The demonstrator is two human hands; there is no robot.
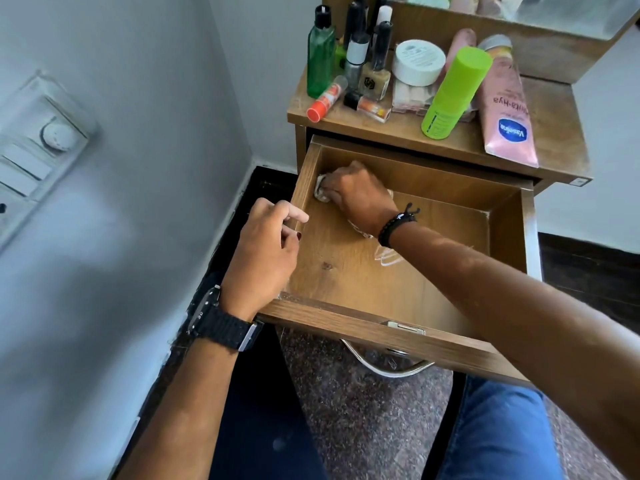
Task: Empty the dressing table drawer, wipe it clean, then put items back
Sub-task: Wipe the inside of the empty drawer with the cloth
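The wooden drawer (377, 327) is pulled far out and holds no cosmetics. My right hand (356, 194) reaches into its far left corner and grips a crumpled white cloth (321, 194) against the drawer floor. My left hand (266, 251) rests on the drawer's left wall with its fingers loosely curled and the forefinger pointing over the rim. Pale scribble marks (386, 256) show on the drawer floor below my right wrist. On the dressing table top (554, 123) stand the cosmetics: a green bottle (320, 60), a white jar (419, 62), a lime-green can (453, 91), a pink Vaseline tube (507, 109).
A curved metal handle (381, 367) hangs below the drawer front. A grey wall with a switch panel (41, 143) is close on the left. Small nail polish bottles (372, 76) and a red-capped tube (325, 98) crowd the table's left side. My knee in blue jeans (498, 431) is below the drawer.
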